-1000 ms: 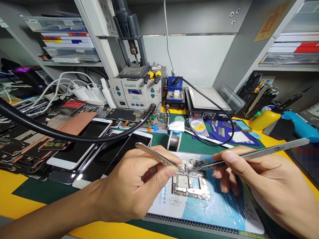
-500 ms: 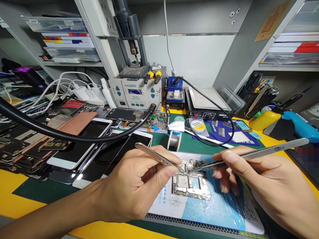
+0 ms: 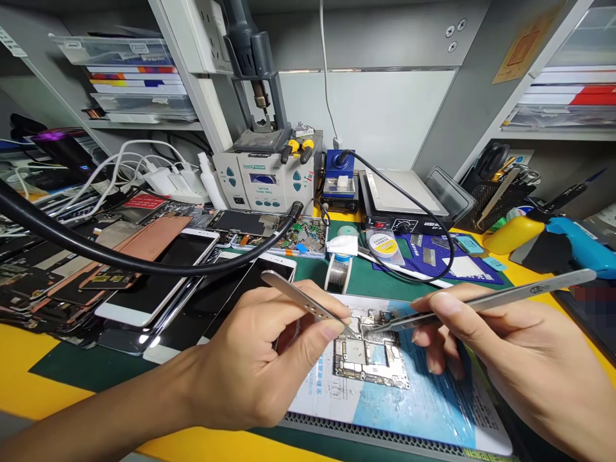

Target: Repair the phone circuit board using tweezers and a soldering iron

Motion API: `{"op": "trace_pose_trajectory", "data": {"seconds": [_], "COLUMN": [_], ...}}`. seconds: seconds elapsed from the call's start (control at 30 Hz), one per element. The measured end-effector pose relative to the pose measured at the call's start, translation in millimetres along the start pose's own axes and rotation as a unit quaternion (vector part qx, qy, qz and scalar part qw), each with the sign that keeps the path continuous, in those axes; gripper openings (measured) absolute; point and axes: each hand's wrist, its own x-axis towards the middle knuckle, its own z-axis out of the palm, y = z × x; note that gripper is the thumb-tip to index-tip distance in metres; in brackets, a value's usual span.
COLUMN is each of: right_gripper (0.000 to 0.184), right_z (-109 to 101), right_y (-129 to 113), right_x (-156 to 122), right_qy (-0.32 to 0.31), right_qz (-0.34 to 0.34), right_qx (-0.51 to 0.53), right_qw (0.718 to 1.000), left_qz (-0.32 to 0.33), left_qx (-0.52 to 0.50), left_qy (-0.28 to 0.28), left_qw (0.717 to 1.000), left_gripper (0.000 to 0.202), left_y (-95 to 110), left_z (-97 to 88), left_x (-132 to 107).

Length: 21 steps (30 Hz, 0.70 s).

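Looking at a circuit board lying flat on a glossy blue-and-white sheet above the yellow worktop: silvery plates, gold-toned edging at lower left, darker crowded parts up top, a cut-out with pale blue behind. Pinching steel tweezers in the left hand, fingers closed about the shank; gripping a second steel pair likewise in the right hand. Aiming both tips close together over the board's upper half. Cannot tell whether touching it or nipping anything tiny. Cannot fully see the upper left, partly covered by left fingers and tweezers. Lose the left forearm at the view's edge.
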Motion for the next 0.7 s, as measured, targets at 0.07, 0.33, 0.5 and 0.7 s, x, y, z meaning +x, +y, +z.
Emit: {"op": "trace_pose_trajectory", "data": {"seconds": [0.07,0.33,0.5,0.7], "right_gripper": [0.050,0.054,0.050,0.047], "right_z": [0.4,0.9,1.7,3.0], "right_y": [-0.8,-1.6,0.1,5.8], "right_x": [0.2,0.7,1.9,-1.5], "right_qy": [0.002,0.002,0.018,0.023], "right_qz": [-0.005,-0.012,-0.011,0.008], "right_qx": [0.000,-0.018,-0.023,-0.018], "right_qw": [1.000,1.000,1.000,1.000], "left_qz": [0.008,0.026,0.029,0.036], "left_qx": [0.003,0.000,-0.012,-0.013], "left_qy": [0.000,-0.006,-0.009,-0.010], "left_qw": [1.000,1.000,0.999,0.999], "left_gripper": [0.020,0.022,0.022,0.023], "left_y": [0.0,1.2,-1.5,-2.8], "left_z": [0.4,1.6,2.9,3.4], "left_x": [0.1,2.1,2.8,2.8]}}
